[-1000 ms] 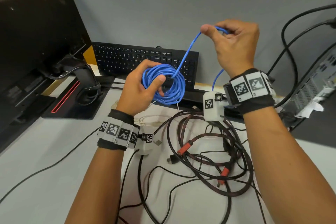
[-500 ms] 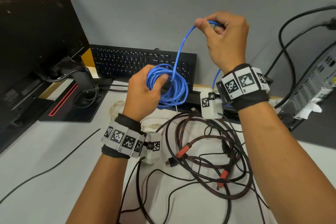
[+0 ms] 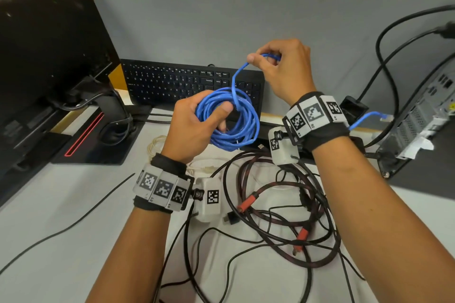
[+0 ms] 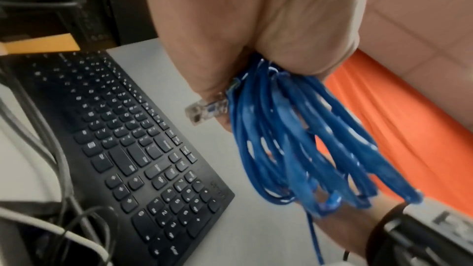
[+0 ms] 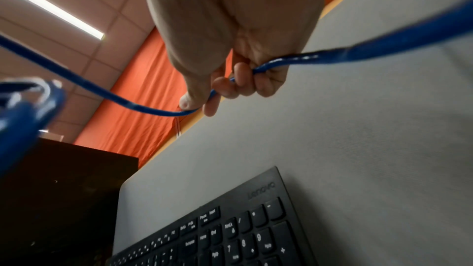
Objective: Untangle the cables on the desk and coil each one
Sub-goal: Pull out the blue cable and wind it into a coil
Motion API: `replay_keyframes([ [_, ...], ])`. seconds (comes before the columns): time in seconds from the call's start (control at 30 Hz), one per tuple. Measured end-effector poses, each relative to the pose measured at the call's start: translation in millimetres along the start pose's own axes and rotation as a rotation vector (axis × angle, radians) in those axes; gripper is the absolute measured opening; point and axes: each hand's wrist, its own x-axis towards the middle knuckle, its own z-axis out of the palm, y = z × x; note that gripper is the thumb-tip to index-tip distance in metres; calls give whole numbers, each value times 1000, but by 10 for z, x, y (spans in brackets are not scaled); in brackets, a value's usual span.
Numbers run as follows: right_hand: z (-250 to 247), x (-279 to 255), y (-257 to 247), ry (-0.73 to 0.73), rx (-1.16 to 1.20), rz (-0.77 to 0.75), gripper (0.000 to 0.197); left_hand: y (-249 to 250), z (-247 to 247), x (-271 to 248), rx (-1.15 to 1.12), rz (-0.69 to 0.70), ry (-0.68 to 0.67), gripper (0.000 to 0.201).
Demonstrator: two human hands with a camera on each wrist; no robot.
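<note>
Head view: the left hand [image 3: 197, 128] has its grip clamped on the coil of blue cable [image 3: 231, 118], thumb across the front of the loops and fingers through the middle. The right hand [image 3: 283, 69] pinches the free run of that cable up and to the right of the coil, higher and further back. The run rises steeply from the coil to that grip, so the next loop would likely come down leftward onto it. The remaining tail [image 3: 366, 118] hangs beyond the right wrist, over the tabletop [image 3: 61, 204].

Left wrist view: the loops hang below the palm, and a clear plug [image 4: 207, 109] sticks out beside the fingers.

Right wrist view: curled fingers [image 5: 240, 82] enclose the cable, which leaves to both sides.
</note>
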Motion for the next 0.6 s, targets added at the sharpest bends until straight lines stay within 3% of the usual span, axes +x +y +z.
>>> replay_keyframes([
  [0.2, 96, -45, 43, -139, -92, -25, 27, 35, 6, -11, -157, -50, -6, 31],
  [0.43, 207, -234, -43, -359, -378, -84, 31, 75, 6, 26, -127, -39, 216, 18],
  [0.5, 239, -316, -57, -451, -488, -104, 52, 57, -62, 50, -111, -40, 301, 17],
  [0.57, 221, -389, -129, -394, -413, -163, 64, 16, -148, 62, -71, -44, 394, 18],
  [0.6, 191, -407, -195, -290, -290, -218, 59, -8, -197, 62, -37, -45, 438, 20],
])
